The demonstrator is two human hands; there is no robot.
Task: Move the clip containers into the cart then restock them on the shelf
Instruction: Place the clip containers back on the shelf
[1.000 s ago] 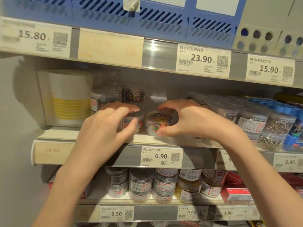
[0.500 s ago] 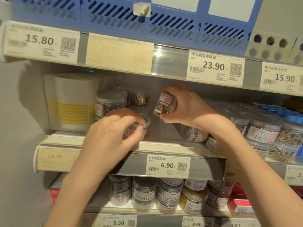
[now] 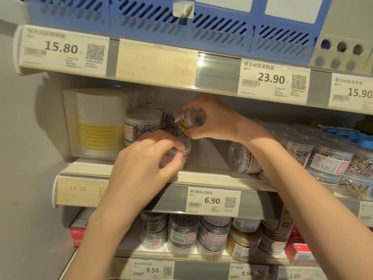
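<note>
My left hand (image 3: 145,158) grips a clear round container of coloured clips (image 3: 177,156) that stands on the middle shelf (image 3: 212,176). My right hand (image 3: 218,120) holds a second clear container of coloured clips (image 3: 190,121), tilted on its side in the air just above the first. Behind them more such containers (image 3: 141,126) are stacked at the back of the shelf. A container of silver clips (image 3: 243,158) lies on its side on the shelf under my right wrist.
A white box with yellow stripes (image 3: 99,122) stands at the shelf's left end. Stacks of silver-clip tubs (image 3: 333,164) fill the right. The lower shelf holds more tubs (image 3: 201,235) and red boxes (image 3: 298,249). Blue trays (image 3: 181,21) sit above.
My right hand has lifted its container off the shelf and carried it up and left, above the one in my left hand. The left hand has stayed on its container.
</note>
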